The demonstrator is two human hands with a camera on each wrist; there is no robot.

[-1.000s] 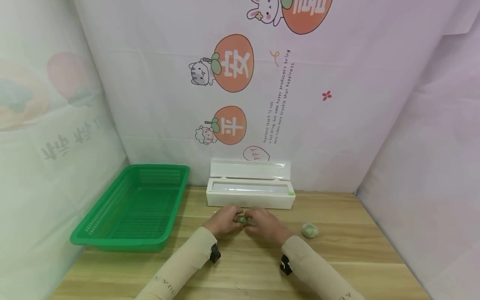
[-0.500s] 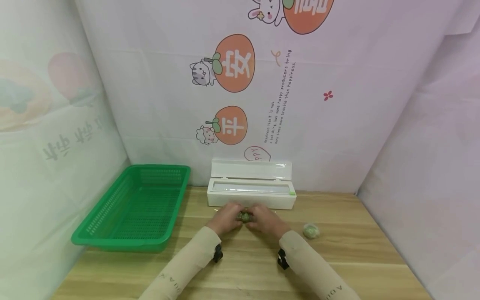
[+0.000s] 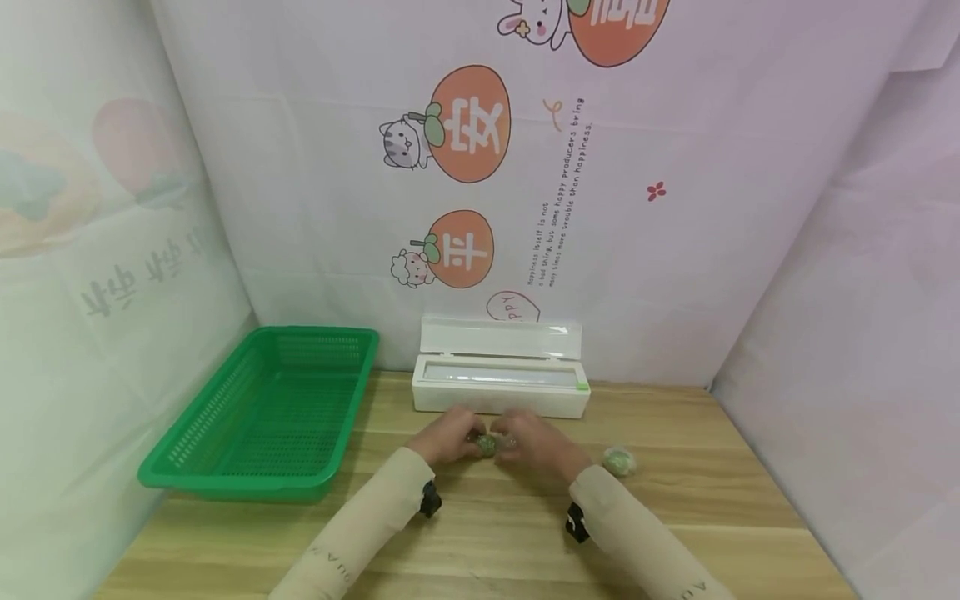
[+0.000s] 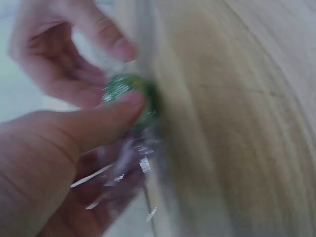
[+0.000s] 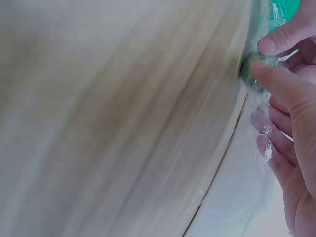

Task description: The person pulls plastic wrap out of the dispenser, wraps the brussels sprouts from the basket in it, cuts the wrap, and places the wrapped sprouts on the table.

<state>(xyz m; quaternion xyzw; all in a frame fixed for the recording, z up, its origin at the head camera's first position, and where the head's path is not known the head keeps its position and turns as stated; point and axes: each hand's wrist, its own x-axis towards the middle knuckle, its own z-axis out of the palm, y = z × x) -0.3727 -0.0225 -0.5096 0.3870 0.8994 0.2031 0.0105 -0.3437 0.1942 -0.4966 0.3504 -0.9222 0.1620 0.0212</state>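
Note:
A small round green piece (image 3: pixel 487 446) wrapped in cling film sits between my hands above the table; its exact kind is hard to tell. My left hand (image 3: pixel 447 437) pinches it, thumb across its near side in the left wrist view, with loose crinkled cling film (image 4: pixel 142 148) hanging over the fingers. My right hand (image 3: pixel 536 443) is close against its other side, fingers curled on the film. In the right wrist view the right thumb lies over the green piece (image 5: pixel 253 85), and film (image 5: pixel 265 131) spreads across the fingers below. Motion blurs the right hand.
A white cling film dispenser (image 3: pixel 501 400), lid up, stands just behind the hands against the wall cloth. To the left lies a green plastic basket (image 3: pixel 342 442). Another wrapped pale green piece (image 3: pixel 619 461) rests on the wooden table (image 3: pixel 495 533) to the right.
The green piece has turned between the fingers and now shows more on the left hand's side. My right hand has shifted slightly right, drawing film; the dispenser and basket stay put.

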